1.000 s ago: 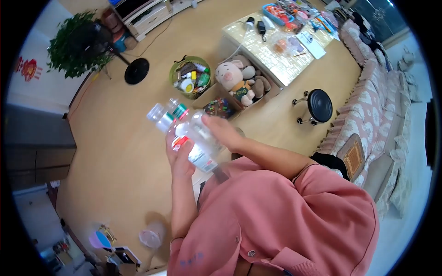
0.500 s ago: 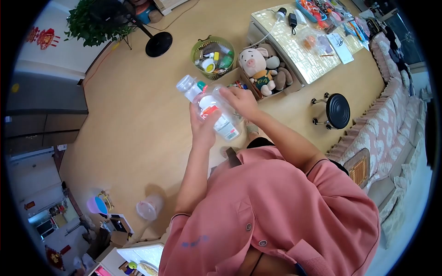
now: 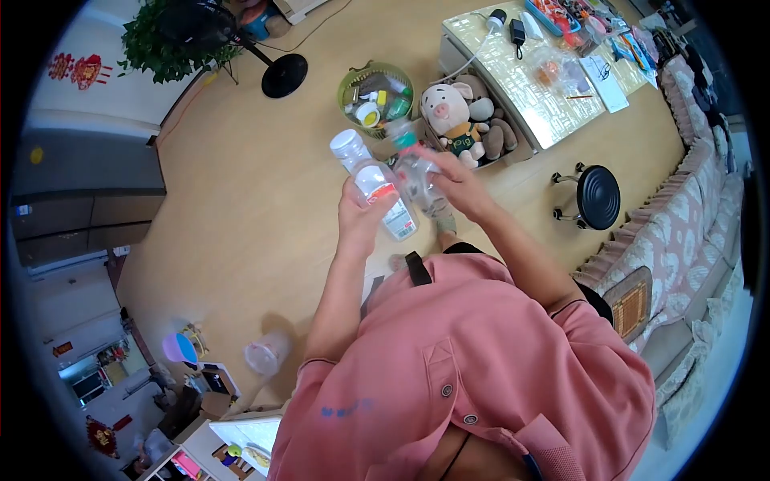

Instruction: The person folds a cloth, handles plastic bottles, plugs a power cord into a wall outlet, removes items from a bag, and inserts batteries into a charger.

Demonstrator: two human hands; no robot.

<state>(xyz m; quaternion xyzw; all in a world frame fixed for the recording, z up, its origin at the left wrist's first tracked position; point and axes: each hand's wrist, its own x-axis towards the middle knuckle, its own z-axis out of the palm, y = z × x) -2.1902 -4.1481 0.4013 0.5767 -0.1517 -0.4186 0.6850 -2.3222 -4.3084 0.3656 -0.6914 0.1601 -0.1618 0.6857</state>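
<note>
Moved apart: clear green-necked plastic bottle (image 3: 418,183), clear white-labelled plastic bottle (image 3: 399,218); 1 per hand
Left hand (image 3: 358,218): fingers around white-labelled bottle
Right hand (image 3: 463,187): fingers holding green-necked bottle

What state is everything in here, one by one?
Labelled bottle: tilted, gripped by left hand
Green-banded bottle: tilted, in right hand, blurred
Basket: open, filled
Cardboard box: open, holding plush toys
Stool: upright, unoccupied
Floor fan: standing; whether running, cannot tell

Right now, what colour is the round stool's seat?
The stool's seat is black, clearest in the head view.
</note>
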